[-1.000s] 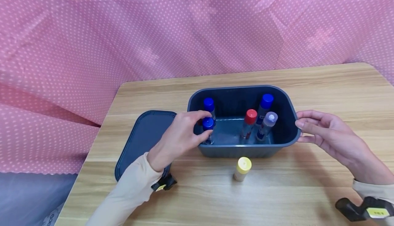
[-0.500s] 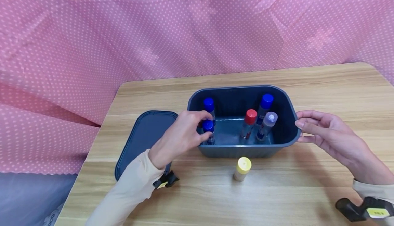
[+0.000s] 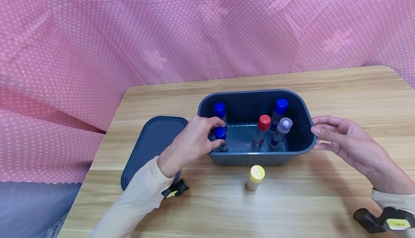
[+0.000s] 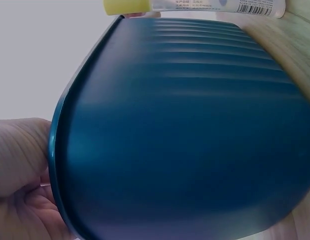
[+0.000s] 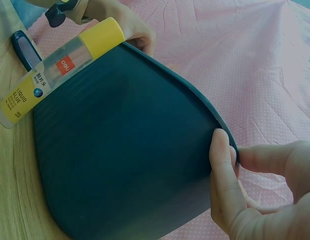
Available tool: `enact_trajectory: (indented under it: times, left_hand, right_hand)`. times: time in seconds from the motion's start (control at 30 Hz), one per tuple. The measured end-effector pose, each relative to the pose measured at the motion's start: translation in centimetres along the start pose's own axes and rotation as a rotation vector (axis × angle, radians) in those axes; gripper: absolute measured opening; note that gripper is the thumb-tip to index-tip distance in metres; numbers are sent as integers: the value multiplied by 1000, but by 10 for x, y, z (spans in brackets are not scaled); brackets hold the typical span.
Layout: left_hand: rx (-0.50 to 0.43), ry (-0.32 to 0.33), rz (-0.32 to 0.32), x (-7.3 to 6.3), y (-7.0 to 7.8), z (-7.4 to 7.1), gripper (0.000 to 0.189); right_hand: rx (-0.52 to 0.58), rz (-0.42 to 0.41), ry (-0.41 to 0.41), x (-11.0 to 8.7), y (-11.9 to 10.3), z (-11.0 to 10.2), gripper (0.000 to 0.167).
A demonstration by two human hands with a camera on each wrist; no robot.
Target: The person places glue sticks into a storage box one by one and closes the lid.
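A dark blue-grey plastic bin (image 3: 249,158) stands on the table, with several capped bottles upright inside. Reaching over its left end, my left hand (image 3: 194,137) has thumb and fingers around a blue-capped glue bottle (image 3: 220,133) near the front left corner; the fingertips are partly hidden. Behind that is another blue-capped bottle (image 3: 219,110). My right hand (image 3: 345,135) pinches the bin's right rim, and the right wrist view shows its fingers (image 5: 222,165) against the outer wall. A yellow-capped liquid glue bottle (image 3: 255,178) stands in front of the bin.
Toward the bin's right end stand a red-capped bottle (image 3: 262,129), a blue-capped bottle (image 3: 279,111) and a clear-capped bottle (image 3: 281,132). The dark lid (image 3: 152,144) lies flat at the left, partly under my left forearm. A pink dotted cloth (image 3: 207,32) hangs behind the wooden table (image 3: 308,202).
My left hand and the front-left blue-capped glue bottle have shifted slightly down and right within the bin. The right hand, bin and other bottles have stayed put.
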State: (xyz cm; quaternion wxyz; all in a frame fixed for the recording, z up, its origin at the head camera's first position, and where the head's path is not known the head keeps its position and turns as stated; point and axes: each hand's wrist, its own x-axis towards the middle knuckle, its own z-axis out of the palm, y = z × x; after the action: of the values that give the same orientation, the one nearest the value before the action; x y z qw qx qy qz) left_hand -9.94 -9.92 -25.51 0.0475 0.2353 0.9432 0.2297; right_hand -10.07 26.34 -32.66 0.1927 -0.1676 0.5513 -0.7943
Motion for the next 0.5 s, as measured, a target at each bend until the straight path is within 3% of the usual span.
enact_trajectory:
  times: [0.2, 0.5]
  left_hand:
    - [-16, -2, -15, 0, -1, 1, 39]
    - [-79, 57, 42, -5, -5, 0, 34]
  right_hand:
    - [-3, 15, 17, 0, 0, 0, 30]
    - [-2, 11, 10, 0, 0, 1, 29]
